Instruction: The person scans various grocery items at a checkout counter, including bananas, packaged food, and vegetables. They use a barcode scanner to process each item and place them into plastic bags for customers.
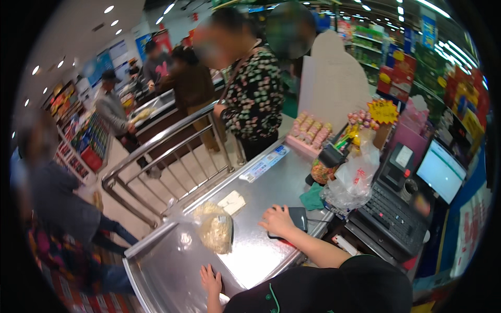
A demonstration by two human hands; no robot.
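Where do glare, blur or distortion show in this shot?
Head view: white glare on the metal counter near the bagged item; head view: the patterned-top person's head is blurred; head view: fisheye curvature, black corners; head view: left hand discernible.

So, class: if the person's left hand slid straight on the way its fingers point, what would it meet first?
The left hand would probably meet the clear bag with pale yellowish contents first, though depth is unclear.
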